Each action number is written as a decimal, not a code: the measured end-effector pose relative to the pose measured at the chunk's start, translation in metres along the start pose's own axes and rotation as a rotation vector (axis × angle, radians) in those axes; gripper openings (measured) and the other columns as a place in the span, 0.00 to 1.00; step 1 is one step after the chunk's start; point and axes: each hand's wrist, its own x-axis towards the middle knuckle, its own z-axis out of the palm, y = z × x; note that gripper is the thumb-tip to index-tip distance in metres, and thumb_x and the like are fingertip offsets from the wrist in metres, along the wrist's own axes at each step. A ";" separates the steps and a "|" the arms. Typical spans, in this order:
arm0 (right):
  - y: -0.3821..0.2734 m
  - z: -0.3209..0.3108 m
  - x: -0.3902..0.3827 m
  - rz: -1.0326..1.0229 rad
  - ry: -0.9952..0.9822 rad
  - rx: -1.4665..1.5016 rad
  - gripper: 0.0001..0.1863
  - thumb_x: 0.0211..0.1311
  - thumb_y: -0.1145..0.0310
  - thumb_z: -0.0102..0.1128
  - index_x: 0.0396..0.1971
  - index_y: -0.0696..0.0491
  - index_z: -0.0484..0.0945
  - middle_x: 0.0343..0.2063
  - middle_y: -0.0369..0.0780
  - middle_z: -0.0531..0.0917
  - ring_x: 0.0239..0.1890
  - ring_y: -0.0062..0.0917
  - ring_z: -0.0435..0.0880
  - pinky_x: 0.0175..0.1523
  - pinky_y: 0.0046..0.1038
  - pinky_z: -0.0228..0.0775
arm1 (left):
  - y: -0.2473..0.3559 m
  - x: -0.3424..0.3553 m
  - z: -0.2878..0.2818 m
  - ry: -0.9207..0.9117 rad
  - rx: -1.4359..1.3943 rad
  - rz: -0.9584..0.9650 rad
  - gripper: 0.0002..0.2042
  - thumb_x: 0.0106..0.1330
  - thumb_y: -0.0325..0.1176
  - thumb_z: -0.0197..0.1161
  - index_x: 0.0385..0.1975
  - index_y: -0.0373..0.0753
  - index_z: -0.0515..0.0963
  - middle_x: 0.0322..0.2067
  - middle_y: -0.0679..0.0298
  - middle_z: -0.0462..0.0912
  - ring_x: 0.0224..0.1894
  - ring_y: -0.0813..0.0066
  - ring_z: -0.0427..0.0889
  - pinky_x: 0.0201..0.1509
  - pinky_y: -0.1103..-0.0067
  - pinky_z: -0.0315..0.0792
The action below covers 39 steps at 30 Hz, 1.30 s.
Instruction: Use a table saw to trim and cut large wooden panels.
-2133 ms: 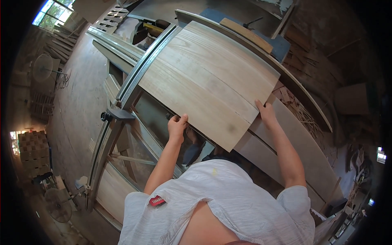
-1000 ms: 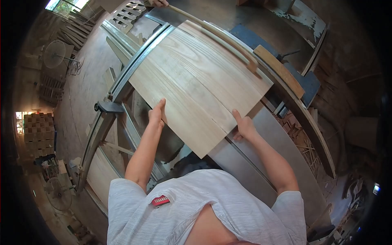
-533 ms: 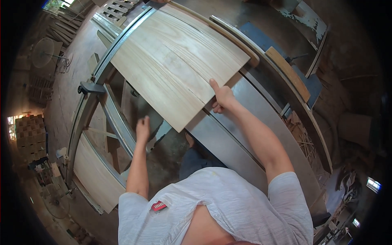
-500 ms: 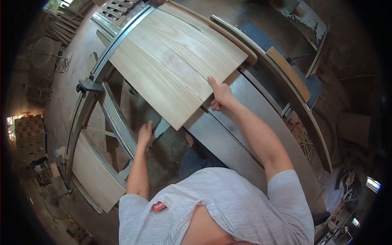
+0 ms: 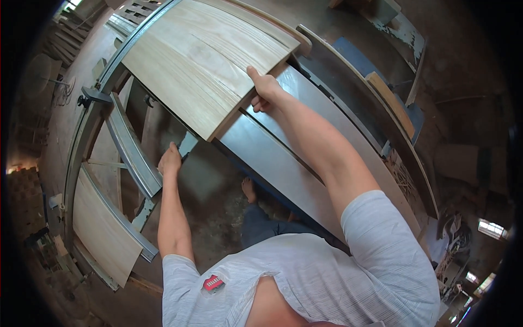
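A wide pale wooden panel [image 5: 204, 57] lies flat on the metal top of a table saw [image 5: 283, 163], reaching away from me. My right hand [image 5: 262, 87] presses on the panel's near right corner, thumb on top and fingers over the edge. My left hand [image 5: 170, 161] is lower down at the left, off the panel, resting on a grey metal bar [image 5: 131, 152] of the sliding carriage. It holds nothing that I can see.
A long metal rail [image 5: 90, 136] runs along the left of the machine with a black clamp handle [image 5: 90, 98]. Another pale board [image 5: 103, 231] lies low at the left. A fence [image 5: 370, 114] and wooden strip [image 5: 389, 103] run along the right. My foot [image 5: 249, 189] stands on a dusty floor.
The panel has slid away from me along the saw top. My left hand let go of its near edge and dropped to the carriage bar; my right hand stayed on the corner.
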 end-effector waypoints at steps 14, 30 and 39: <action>-0.011 0.111 0.014 -0.136 0.282 -0.029 0.36 0.63 0.43 0.55 0.49 0.66 0.80 0.51 0.61 0.80 0.57 0.51 0.79 0.62 0.42 0.69 | -0.040 0.026 -0.027 0.059 -0.006 -0.037 0.35 0.74 0.59 0.27 0.56 0.43 0.79 0.53 0.48 0.81 0.58 0.46 0.77 0.63 0.59 0.67; 0.183 -0.062 -0.195 -0.194 0.352 0.064 0.32 0.57 0.49 0.64 0.48 0.65 0.80 0.50 0.59 0.81 0.53 0.49 0.82 0.59 0.39 0.74 | 0.001 -0.290 0.059 -0.050 0.012 0.038 0.35 0.75 0.58 0.27 0.54 0.39 0.79 0.52 0.45 0.81 0.57 0.42 0.77 0.61 0.55 0.68; 0.340 -0.187 -0.342 -0.182 0.487 0.013 0.34 0.56 0.46 0.67 0.40 0.70 0.81 0.37 0.56 0.86 0.42 0.40 0.86 0.48 0.37 0.75 | 0.002 -0.465 0.148 -0.245 -0.097 0.262 0.36 0.75 0.58 0.28 0.56 0.34 0.77 0.55 0.42 0.78 0.60 0.39 0.74 0.65 0.54 0.65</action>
